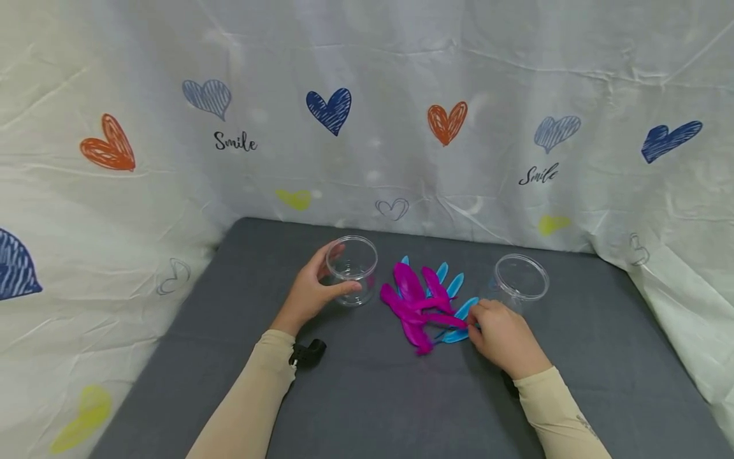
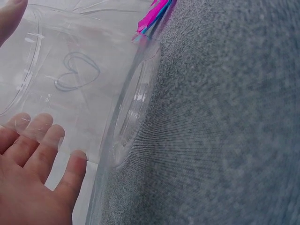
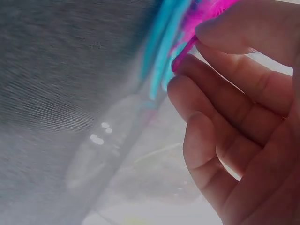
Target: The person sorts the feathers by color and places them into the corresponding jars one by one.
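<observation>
Left hand: At centre-left of the head view, your left hand (image 1: pixel 309 294) is spread to the width of the left cup (image 1: pixel 353 271) and grips its wall, thumb at the near side, fingers round the left and far sides.
Left cup: Clear, upright, mouth upward; located just left of the feathers at the centre of the frame. Its base is at the table surface; whether it bears fully on the cloth, you cannot tell.
Right hand: Right of centre, your right hand (image 1: pixel 504 335) is closed to a pinch; thumb and forefinger hold the tip of one magenta feather (image 1: pixel 444 320). In the right wrist view, the other fingers are bent and clear of the feather.
Feather pile: Magenta feathers (image 1: pixel 408 287) lie over blue feathers (image 1: pixel 455 285) at the centre of the frame, between the two cups.
Right cup: A second clear cup, the right cup (image 1: pixel 522 277), stands right of centre, just beyond your right hand, which hides its lower part.
Work surface: Grey cloth (image 1: pixel 367 408), across the lower half of the frame.
Backdrop: White curtain (image 1: pixel 390 57) printed with hearts, across the upper half.
</observation>
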Available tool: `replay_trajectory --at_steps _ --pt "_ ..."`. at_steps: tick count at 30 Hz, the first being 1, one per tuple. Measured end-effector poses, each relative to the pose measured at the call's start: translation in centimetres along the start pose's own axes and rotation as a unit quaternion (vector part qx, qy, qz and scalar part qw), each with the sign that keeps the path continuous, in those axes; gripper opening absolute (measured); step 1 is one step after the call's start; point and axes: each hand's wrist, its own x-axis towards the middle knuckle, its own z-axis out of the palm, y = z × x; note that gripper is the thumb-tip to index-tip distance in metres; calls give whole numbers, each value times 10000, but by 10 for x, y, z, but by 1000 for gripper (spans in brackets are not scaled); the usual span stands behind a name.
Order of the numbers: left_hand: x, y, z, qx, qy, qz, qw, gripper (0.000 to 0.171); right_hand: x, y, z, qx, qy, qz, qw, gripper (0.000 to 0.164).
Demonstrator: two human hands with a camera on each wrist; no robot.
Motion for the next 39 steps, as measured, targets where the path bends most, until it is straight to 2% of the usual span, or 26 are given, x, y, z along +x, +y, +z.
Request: replay_trajectory --at_steps 7,15,20,27,34,39 --pt "-2 0 0 -12 -23 -33 10000 101 16 -9 -14 -88 243 -285 9993 25" --pt "-3 2 -2 17 -17 -27 10000 101 58 -26 -43 -287 684 -964 9926 26" --pt "-5 2 -1 40 -42 -65 10000 100 83 -35 -61 -366 852 -1250 9878 25" --pt "-7 1 0 179 -27 -110 9998 101 114 -54 -71 -288 776 -1432 9862 24" --pt "-6 2 1 195 -25 -135 9997 104 134 -70 -70 -356 445 -1600 9855 20" --pt "-4 3 1 221 4 -54 9997 103 144 -79 -65 -428 428 -1744 9828 22"
